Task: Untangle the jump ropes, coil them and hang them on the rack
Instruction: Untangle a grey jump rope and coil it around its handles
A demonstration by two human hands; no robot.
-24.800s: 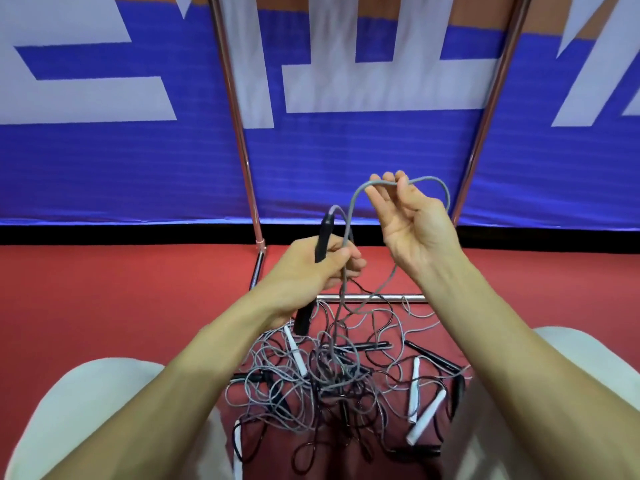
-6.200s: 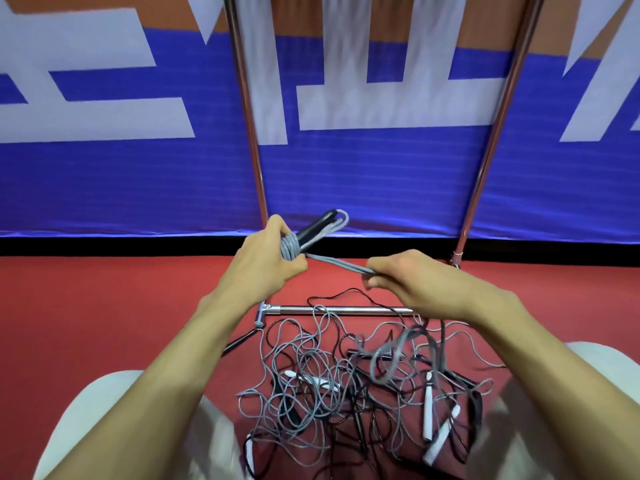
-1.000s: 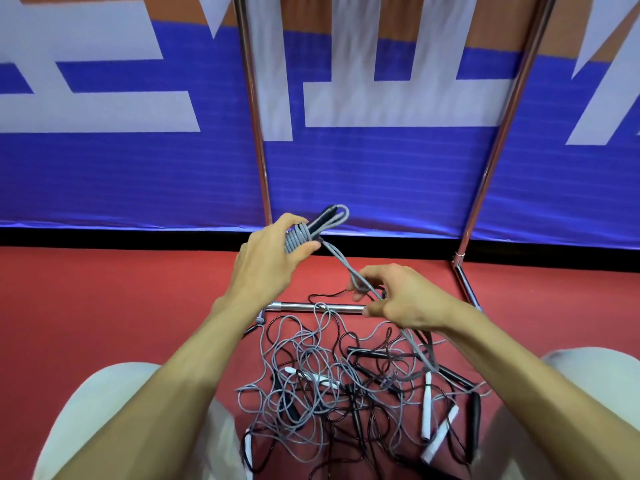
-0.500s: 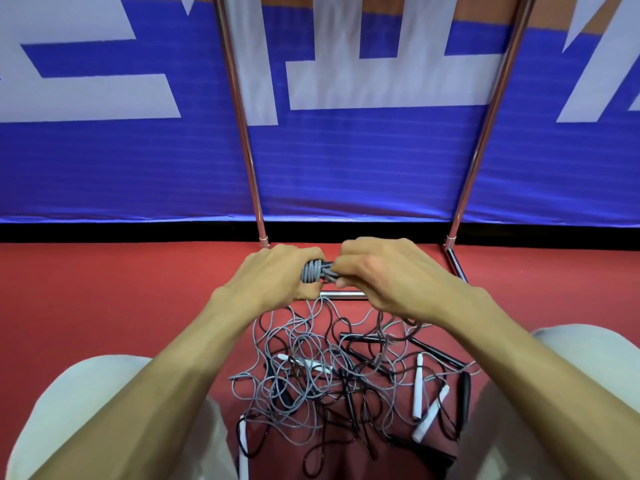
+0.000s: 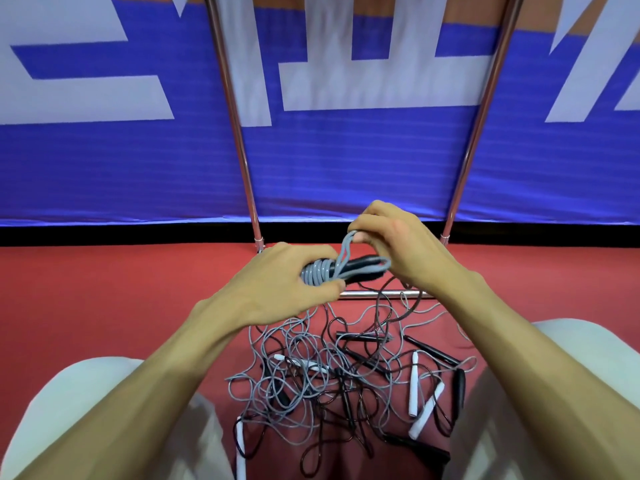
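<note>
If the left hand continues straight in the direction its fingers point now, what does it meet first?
Probably the right hand, just beyond the coiled grey rope that the left hand grips. Depth is unclear, so it might pass underneath.

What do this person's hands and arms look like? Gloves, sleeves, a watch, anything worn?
Nothing worn that shows: the left hand and right hand are bare, without gloves, rings or watch. Both forearms are uncovered, with no sleeve in view.

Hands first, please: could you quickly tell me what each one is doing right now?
Left hand: closed around the coiled grey jump rope and its black handle.
Right hand: closed, pinching a loop of that same rope.
</note>
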